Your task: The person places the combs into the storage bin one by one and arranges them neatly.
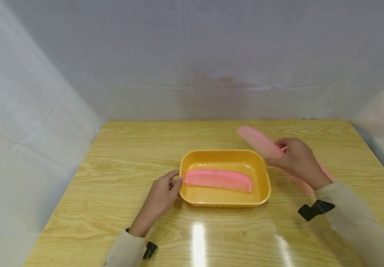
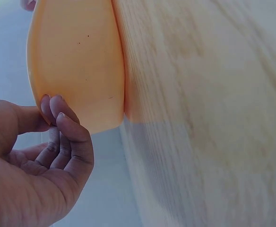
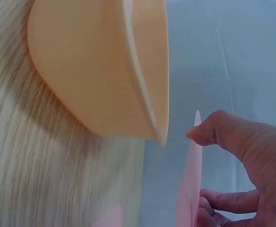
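Observation:
A yellow plastic basin point(image 1: 225, 204) stands on the table, and a pink comb point(image 1: 217, 178) lies inside it, teeth toward the near side. My left hand point(image 1: 163, 193) pinches the basin's left rim; in the left wrist view the thumb and fingers point(image 2: 72, 127) meet at that rim. Above the table at the basin's right end, my right hand point(image 1: 297, 159) holds a second pink comb point(image 1: 258, 142) between thumb and fingers. The right wrist view shows this comb point(image 3: 191, 175) nearly edge-on, beside the basin's rim point(image 3: 140, 80).
More pink pieces point(image 1: 307, 189) lie on the table under the right hand and forearm, which partly hide them. The wooden table point(image 1: 112, 178) ends at a pale sheet point(image 1: 192, 74) hung behind it and along both sides.

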The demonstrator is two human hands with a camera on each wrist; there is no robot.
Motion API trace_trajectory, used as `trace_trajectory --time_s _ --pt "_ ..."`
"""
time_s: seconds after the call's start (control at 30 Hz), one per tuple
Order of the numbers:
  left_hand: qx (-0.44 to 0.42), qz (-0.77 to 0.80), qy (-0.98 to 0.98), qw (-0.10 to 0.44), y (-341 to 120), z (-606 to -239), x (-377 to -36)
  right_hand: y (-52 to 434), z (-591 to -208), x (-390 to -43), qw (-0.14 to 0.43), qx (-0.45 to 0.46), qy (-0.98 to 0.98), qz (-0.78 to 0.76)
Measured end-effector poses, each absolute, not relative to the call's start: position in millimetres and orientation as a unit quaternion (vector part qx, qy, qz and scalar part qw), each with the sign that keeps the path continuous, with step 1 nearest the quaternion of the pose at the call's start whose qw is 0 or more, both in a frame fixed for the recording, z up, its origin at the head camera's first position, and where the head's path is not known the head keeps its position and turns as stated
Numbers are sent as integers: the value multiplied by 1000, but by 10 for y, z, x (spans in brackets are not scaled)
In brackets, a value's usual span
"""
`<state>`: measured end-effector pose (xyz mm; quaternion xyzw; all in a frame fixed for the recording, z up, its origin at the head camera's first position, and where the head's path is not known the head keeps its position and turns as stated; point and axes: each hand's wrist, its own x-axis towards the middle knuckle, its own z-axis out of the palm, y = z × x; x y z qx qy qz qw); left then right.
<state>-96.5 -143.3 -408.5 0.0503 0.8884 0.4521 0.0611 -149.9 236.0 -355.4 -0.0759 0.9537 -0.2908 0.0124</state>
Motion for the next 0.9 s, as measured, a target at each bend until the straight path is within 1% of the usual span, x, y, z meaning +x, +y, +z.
trace_trajectory --time_s 0.33,0.57,0.9 --pt "45 456 887 63 -1429 -4083 -962 2049 -3520 -1533 27 -101 948 -301" --pt "50 454 887 60 -1431 -4091 -963 1855 -3538 -1498 30 -150 942 -298" --pt "48 451 889 61 -1429 -4098 -966 1660 -3620 -1494 61 -192 927 -316"
